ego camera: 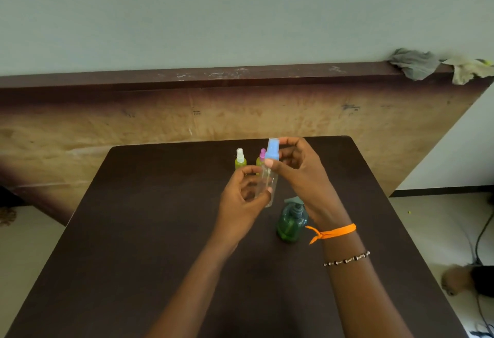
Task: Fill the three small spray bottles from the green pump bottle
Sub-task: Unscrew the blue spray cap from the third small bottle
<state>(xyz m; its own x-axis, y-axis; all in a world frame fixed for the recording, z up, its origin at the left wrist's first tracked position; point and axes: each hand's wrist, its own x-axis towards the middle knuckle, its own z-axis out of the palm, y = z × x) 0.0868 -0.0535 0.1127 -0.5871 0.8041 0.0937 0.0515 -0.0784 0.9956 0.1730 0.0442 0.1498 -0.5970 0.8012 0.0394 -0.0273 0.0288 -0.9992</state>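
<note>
Two hands mid-frame: left hand (242, 193) grips clear spray bottle (267, 182); right hand (296, 166) pinches blue cap (272, 149). Best: body steady, upright, twist cap only.

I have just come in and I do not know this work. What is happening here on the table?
A person holds a clear spray bottle with a blue cap above the dark table. The left hand grips its body, and the right hand pinches the cap. It looks empty. Two bottles already holding yellow-green liquid, white-capped and pink-capped, stand behind. The green pump bottle stands under the right wrist.
</note>
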